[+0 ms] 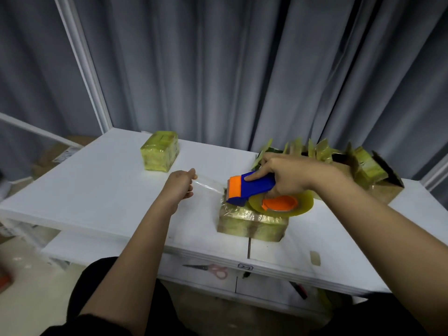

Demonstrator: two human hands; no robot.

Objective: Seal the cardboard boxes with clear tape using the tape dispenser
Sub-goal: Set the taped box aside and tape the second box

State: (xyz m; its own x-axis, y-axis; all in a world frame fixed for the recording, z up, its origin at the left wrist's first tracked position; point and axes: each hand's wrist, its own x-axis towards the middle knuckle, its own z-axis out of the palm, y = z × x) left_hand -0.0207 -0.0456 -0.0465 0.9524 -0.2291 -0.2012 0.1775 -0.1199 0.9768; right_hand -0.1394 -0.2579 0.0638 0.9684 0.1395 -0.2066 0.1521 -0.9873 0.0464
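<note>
At the upper left of the white counter (97, 185) a taped cardboard box (160, 151) sits alone, well apart from the work. Right of it, near the centre of the frame, the left hand (180, 185) pinches the free end of the clear tape (206, 186), its grip narrow around the strip, which runs taut to the mouth of the tape dispenser (252, 187). The right hand (288, 175) wraps the blue handle, forefinger laid along the top, and holds the dispenser with its roll just above the box in hand (252, 223), which stands at centre right near the front edge of the counter.

To do this step well, I would keep the strip tight and level, lay the pinched end down on the near end of the box first, press it, then draw the dispenser straight along the seam so that no creases form. The box looks light and may slide, so the left hand should steady it once the end has stuck.

At the far right a carton of more boxes (368, 170) is partly hidden behind the right wrist. Whether the roll touches the box top cannot be told. The seam itself is hard to make out under glossy layers. Scissors (213, 269) lie on the lower shelf, blurred.
</note>
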